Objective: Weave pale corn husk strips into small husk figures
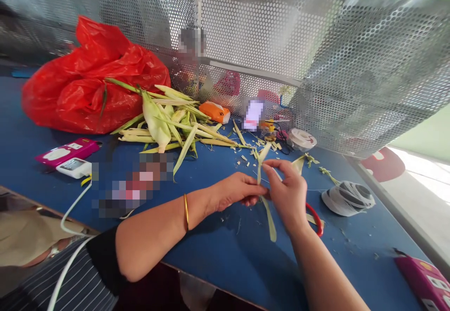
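My left hand [234,191] and my right hand [290,194] meet over the blue table [218,255], both pinched on a narrow pale green leaf strip [270,219]. The strip runs from above my fingers down to below them. A thin thread seems to run between my fingers toward a spool of white thread [348,197] at the right. A gold bangle sits on my left wrist. A red-handled tool [315,218] lies partly hidden behind my right wrist.
A heap of green leaves [168,121] lies before a red plastic bag [91,81]. Leaf scraps litter the middle. An orange object [214,112], a white round reel [301,138], pink and white devices [68,154] and a pink device [425,283] lie about. Perforated metal screen [316,67] behind.
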The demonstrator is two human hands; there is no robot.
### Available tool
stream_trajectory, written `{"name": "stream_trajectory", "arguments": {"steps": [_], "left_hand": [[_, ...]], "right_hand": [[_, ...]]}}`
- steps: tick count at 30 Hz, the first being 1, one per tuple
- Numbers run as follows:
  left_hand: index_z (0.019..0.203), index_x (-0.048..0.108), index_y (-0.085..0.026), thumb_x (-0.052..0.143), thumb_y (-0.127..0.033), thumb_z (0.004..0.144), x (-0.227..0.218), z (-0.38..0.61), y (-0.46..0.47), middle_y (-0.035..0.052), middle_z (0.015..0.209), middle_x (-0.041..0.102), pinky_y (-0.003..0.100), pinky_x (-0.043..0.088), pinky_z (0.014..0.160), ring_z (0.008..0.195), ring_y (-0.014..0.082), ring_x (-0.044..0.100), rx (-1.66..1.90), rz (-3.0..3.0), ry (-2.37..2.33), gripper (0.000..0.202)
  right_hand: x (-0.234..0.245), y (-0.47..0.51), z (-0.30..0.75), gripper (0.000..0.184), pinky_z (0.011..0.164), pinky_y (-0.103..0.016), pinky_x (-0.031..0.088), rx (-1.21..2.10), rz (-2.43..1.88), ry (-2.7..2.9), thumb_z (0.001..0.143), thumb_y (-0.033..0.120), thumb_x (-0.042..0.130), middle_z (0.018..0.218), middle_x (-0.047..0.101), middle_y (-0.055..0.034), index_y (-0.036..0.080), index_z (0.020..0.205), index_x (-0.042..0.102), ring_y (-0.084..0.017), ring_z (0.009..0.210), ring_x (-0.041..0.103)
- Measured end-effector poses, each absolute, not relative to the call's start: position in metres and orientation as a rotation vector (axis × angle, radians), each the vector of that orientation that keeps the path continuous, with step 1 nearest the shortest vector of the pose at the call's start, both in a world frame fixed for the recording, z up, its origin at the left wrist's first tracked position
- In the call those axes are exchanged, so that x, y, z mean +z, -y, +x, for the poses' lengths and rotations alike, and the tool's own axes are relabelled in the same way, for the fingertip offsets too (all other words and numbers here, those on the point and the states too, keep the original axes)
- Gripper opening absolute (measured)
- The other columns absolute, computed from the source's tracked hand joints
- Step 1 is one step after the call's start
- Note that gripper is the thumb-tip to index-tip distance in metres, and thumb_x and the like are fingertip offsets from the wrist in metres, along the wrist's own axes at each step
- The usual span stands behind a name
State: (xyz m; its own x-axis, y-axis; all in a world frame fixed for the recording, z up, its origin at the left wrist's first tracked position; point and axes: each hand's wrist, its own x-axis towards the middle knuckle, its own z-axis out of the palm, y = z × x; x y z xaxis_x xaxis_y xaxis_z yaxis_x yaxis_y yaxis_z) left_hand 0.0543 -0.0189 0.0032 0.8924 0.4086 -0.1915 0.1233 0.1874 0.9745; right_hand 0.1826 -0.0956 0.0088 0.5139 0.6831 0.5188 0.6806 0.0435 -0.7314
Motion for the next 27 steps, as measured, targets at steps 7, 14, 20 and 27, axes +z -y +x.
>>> {"name": "stream_trajectory", "arguments": {"steps": [7,14,20,27], "left_hand": [[0.089,0.072,-0.012,0.061,-0.046,0.084,0.009,0.053,0.003,0.0006,0.063,0.059,0.023,0.036,0.055,0.054,0.0086,0.050,0.356,1.006,-0.544,0.036],[0.073,0.064,-0.013,0.067,-0.030,0.079,0.012,0.054,0.007,-0.0005,0.057,0.058,0.023,0.037,0.055,0.051,0.0083,0.050,0.477,1.015,-0.594,0.019],[0.061,0.059,-0.015,0.063,-0.029,0.082,0.016,0.053,0.011,0.0008,0.055,0.059,0.024,0.033,0.053,0.050,0.0082,0.049,0.458,1.195,-0.668,0.026],[0.073,0.066,-0.014,0.069,-0.034,0.075,0.011,0.053,0.006,0.0001,0.057,0.060,0.024,0.033,0.054,0.052,0.0095,0.051,0.353,1.178,-0.591,0.020]], "right_hand": [[0.026,0.104,0.204,0.036,0.066,-0.031,0.037,-0.067,-1.862,1.251,0.090,0.050,0.053,0.075,0.067,-0.0030,0.021,0.075,0.069,-0.018,0.067,0.055],[0.018,0.098,0.197,0.038,0.062,-0.028,0.040,0.525,-1.745,1.429,0.086,0.053,0.057,0.069,0.065,-0.0014,0.019,0.075,0.068,-0.017,0.066,0.056],[0.018,0.101,0.199,0.032,0.056,-0.026,0.034,0.245,-1.876,1.379,0.084,0.047,0.057,0.057,0.059,0.0012,0.021,0.067,0.065,-0.015,0.057,0.049],[0.019,0.101,0.200,0.032,0.053,-0.025,0.032,0.098,-1.925,1.380,0.085,0.046,0.054,0.056,0.060,0.0018,0.021,0.068,0.063,-0.014,0.053,0.050]]}}
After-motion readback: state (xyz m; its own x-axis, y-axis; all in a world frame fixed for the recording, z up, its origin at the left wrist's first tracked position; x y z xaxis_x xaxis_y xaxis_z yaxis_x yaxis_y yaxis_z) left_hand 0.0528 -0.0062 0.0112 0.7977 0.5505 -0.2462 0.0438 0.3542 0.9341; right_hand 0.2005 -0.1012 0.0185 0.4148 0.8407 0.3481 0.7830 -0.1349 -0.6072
